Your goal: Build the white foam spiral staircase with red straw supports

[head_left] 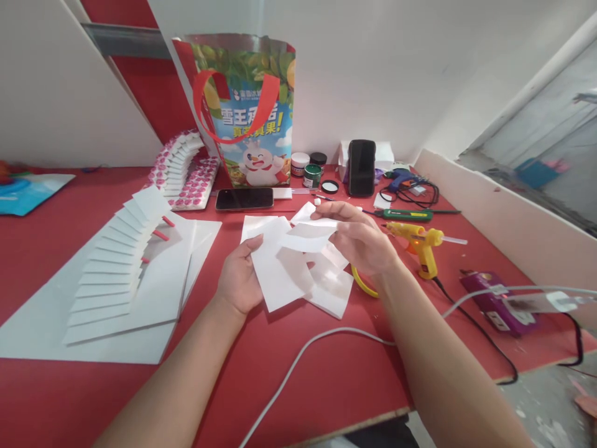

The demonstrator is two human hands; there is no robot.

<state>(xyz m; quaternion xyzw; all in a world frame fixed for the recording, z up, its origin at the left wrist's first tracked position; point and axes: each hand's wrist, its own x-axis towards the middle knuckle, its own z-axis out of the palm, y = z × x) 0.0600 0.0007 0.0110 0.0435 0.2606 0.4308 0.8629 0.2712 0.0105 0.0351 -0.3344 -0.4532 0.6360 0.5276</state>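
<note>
My left hand is closed on a white sheet of paper, its thumb on top near the upper left edge. In my right hand a smaller curved piece of white paper is pinched between thumb and fingers, over the sheet's upper right part. Beneath both lie more loose white paper pieces on the red table. Part of a yellow ring-shaped thing shows below my right wrist. To the left stands a curved stair-like model of white board with small red sticks.
A printed shopping bag stands at the back beside paint jars. One phone lies flat, another phone leans upright. A yellow glue gun, a green-handled tool and a purple box sit right. A white cable crosses the front.
</note>
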